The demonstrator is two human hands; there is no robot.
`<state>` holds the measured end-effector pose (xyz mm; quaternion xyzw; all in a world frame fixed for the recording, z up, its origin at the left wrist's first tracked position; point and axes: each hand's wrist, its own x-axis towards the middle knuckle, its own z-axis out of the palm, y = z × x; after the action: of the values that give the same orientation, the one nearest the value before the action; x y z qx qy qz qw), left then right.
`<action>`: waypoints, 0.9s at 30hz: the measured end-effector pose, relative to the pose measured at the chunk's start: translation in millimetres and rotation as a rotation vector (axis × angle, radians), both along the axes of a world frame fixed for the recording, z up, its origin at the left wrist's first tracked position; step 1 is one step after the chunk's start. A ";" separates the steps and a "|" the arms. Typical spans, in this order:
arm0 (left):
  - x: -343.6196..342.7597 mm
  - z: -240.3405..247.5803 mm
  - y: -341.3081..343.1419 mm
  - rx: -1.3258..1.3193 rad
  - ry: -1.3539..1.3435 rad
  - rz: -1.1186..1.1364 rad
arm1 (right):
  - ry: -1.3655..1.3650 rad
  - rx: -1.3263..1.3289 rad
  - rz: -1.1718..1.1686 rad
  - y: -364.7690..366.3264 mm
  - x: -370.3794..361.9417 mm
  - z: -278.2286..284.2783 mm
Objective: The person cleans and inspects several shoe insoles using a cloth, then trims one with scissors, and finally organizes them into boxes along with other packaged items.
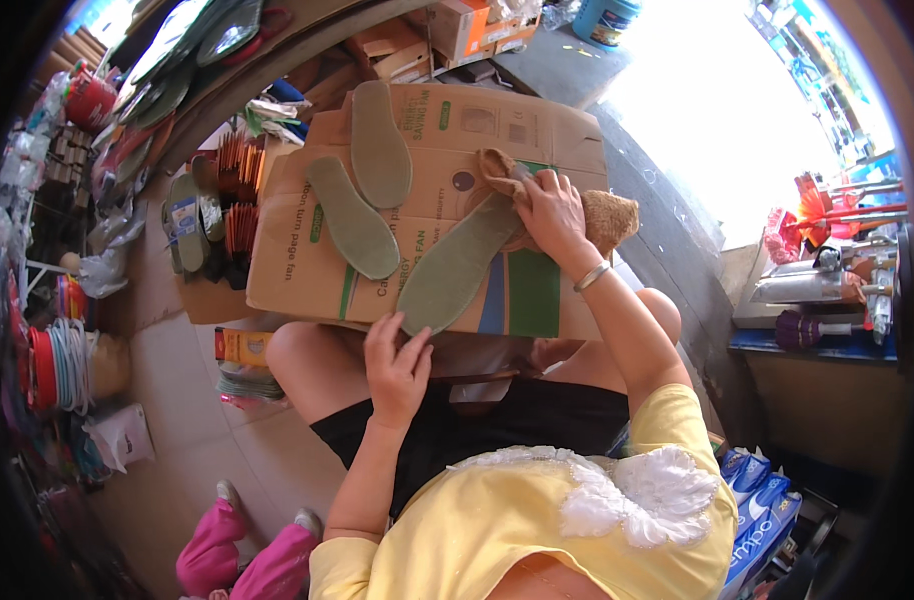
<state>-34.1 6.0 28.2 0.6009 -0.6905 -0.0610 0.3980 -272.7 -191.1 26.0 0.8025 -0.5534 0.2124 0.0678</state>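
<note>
A large green insole [455, 262] lies slantwise on a cardboard box [277, 262] across my lap. My left hand [397, 365] rests its outstretched fingertips at the near end of this insole. At the far end, my right hand [555, 215] is closed on a brown cloth [611, 218], its fingers bent down against the insole's upper edge. The cloth bunches out on both sides of the hand. Two more green insoles lie flat to the left: one insole [353, 222] nearer, another insole [381, 142] farther away.
Left of the box stand bundles of orange-brown sticks [239, 160] and packed insoles [186, 225]. On the right is a shelf edge [812, 340] with tools and brushes. A person in pink trousers [213, 545] is at lower left. Blue packs [762, 515] sit at lower right.
</note>
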 end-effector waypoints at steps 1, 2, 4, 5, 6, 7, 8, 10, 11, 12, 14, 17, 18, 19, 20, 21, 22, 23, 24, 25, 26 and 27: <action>6.0 -9.0 1.1 0.002 0.004 0.051 | -0.010 -0.009 -0.003 2.0 4.9 -2.1; 8.3 -12.5 1.9 0.004 0.001 0.060 | -0.020 -0.017 -0.008 7.2 10.4 -5.3; 9.6 -16.9 0.2 -0.004 0.110 0.055 | 0.020 0.023 0.158 39.3 41.8 -6.3; 16.2 -19.3 -0.5 -0.041 0.041 0.023 | 0.009 0.175 0.328 60.7 63.9 1.4; 18.3 -22.6 2.7 -0.034 0.040 0.029 | 0.002 0.327 0.490 85.0 82.4 12.7; 20.9 -26.6 3.4 -0.051 0.083 0.046 | -0.093 0.305 0.553 112.3 99.3 20.1; 22.9 -29.3 1.9 -0.074 0.128 0.059 | -0.185 0.275 0.612 127.7 108.1 25.8; 24.3 -28.5 3.4 -0.044 0.115 0.078 | -0.195 0.291 0.622 124.3 102.6 28.5; 23.1 -29.1 1.9 -0.066 0.110 0.056 | -0.204 0.313 0.636 121.1 99.2 29.4; 20.7 -28.1 -0.2 -0.090 0.108 0.034 | -0.206 0.360 0.581 113.8 94.8 30.3; 18.4 -27.3 -1.9 -0.075 0.099 0.031 | -0.244 0.282 0.535 103.1 89.5 28.8; 12.5 -23.0 -9.2 -0.070 0.037 0.038 | -0.223 0.338 0.558 110.9 90.2 25.3; 11.2 -21.2 -11.2 -0.076 -0.019 0.050 | -0.223 0.333 0.556 114.0 89.6 25.6; 10.0 -22.6 -12.4 -0.080 -0.020 0.046 | -0.234 0.324 0.570 116.9 87.8 25.8; 8.7 -26.0 -12.4 -0.089 -0.021 0.040 | -0.244 0.316 0.584 118.1 85.5 25.8; 7.9 -26.7 -13.0 -0.100 -0.026 0.031 | -0.255 0.342 0.600 116.6 83.3 24.8; 6.5 -27.2 -12.4 -0.105 -0.028 0.027 | -0.257 0.336 0.597 116.2 80.5 24.4; 4.2 -27.6 -10.2 -0.072 -0.025 0.044 | -0.290 0.372 0.600 116.5 77.5 24.2; 2.9 -26.6 -10.8 -0.052 -0.024 0.066 | -0.320 0.396 0.609 113.8 75.3 26.0; 1.5 -23.8 -11.1 -0.026 -0.028 0.058 | -0.319 0.369 0.620 110.8 71.5 29.1; 0.4 -24.0 -10.1 -0.051 -0.035 0.066 | -0.304 0.372 0.585 110.3 65.4 32.0; 2.1 -24.9 -9.8 -0.029 -0.098 0.035 | -0.294 0.366 0.560 106.6 61.0 35.7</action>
<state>-32.0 -3.8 3.3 0.6093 -0.6995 -0.0146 0.3733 -211.6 -84.5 61.8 0.8826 -0.3450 0.2333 -0.2180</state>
